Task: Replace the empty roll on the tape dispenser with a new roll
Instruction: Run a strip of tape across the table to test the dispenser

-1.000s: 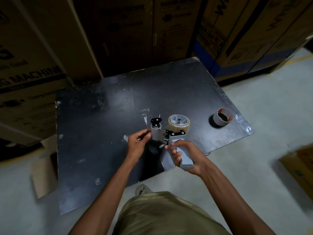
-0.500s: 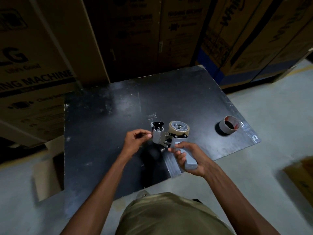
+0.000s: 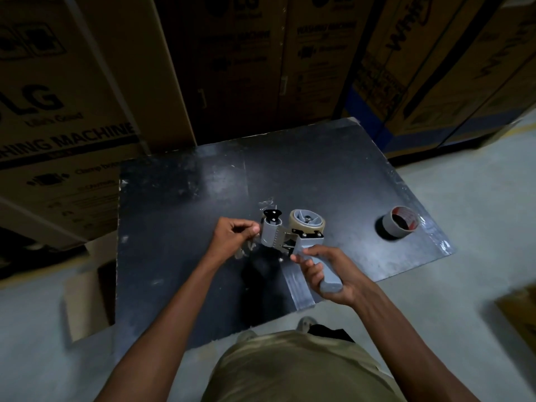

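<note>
A grey tape dispenser (image 3: 293, 236) is held above the black table (image 3: 179, 216). My right hand (image 3: 327, 271) grips its handle. A tan tape roll (image 3: 307, 223) sits on the dispenser's hub. My left hand (image 3: 236, 237) is closed just left of the dispenser's front roller, fingertips pinched on what looks like a clear strip of tape end hanging below the fingers. A grey roll core with a red inner print (image 3: 401, 221) lies on the table near the right edge.
Large cardboard appliance boxes (image 3: 58, 105) stand close behind the table. A flat cardboard piece (image 3: 84, 300) lies on the floor at the left. A grey tape patch (image 3: 298, 288) is on the table's front edge. My trousers fill the bottom.
The camera has tilted slightly, so the table sits lower in view. Both hands and the dispenser keep nearly the same pose; my left hand stays pinched by the front roller.
</note>
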Motion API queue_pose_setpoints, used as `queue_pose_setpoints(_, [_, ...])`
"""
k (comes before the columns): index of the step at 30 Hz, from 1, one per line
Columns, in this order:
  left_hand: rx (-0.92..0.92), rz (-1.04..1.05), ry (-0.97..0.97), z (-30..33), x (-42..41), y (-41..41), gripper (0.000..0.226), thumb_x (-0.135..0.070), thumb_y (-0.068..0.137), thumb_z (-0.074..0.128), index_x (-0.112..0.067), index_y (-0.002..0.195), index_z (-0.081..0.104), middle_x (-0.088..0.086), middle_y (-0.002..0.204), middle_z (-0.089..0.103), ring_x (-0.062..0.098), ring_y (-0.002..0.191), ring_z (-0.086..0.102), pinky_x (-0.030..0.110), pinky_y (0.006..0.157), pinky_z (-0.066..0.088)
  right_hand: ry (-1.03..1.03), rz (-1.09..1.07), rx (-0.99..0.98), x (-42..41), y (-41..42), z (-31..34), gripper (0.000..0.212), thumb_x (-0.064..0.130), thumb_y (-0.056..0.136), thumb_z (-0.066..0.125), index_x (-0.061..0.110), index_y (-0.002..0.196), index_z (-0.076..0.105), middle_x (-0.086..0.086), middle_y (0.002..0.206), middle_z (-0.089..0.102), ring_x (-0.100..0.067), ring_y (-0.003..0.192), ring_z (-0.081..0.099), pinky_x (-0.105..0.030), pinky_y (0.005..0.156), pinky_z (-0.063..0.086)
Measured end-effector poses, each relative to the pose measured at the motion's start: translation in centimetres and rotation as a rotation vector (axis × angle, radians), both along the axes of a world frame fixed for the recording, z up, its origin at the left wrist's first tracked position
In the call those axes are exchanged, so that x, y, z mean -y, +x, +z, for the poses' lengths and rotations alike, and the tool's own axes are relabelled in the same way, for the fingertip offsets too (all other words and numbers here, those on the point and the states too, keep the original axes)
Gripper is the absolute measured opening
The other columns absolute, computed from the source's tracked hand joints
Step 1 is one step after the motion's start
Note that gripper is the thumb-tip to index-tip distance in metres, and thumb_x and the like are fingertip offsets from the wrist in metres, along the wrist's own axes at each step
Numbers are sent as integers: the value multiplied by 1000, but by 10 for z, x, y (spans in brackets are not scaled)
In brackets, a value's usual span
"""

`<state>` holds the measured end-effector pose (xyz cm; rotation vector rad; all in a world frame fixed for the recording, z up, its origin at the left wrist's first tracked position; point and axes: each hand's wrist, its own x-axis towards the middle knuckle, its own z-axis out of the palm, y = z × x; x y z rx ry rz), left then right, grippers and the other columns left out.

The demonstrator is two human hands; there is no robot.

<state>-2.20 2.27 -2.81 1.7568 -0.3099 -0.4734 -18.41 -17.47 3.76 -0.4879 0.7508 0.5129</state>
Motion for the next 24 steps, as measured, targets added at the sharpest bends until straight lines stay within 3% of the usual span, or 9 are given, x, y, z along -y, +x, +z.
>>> queue_pose_setpoints(8, [75, 3, 5, 19, 12, 21, 18, 4, 82, 73, -11, 92, 75, -14, 71, 75, -2, 69, 68, 15, 68, 55, 41, 30, 42, 17, 17, 8, 17, 17, 93, 60, 1, 92, 67, 3, 62, 52, -2, 40, 50, -13, 34, 41])
queue_pose_setpoints(17, [119, 35, 32, 30, 30, 41, 22, 8, 82, 71, -1, 101, 71, -18, 69, 74, -3, 68, 69, 12, 67, 55, 88, 64, 73, 43, 40, 11, 17, 17, 91, 61, 1, 89, 65, 2, 59, 53, -3, 39, 51, -14, 33, 41])
queue_pose_setpoints(24, [171, 85, 42, 42, 33, 65, 17, 5, 81, 74, -9, 90, 75, -19, 68, 73, -3, 66, 69, 13, 68, 56, 80, 95, 89, 60, 55, 12, 18, 17, 88, 63, 0, 93, 65, 2, 59, 52, -2, 40, 49, -14, 33, 40])
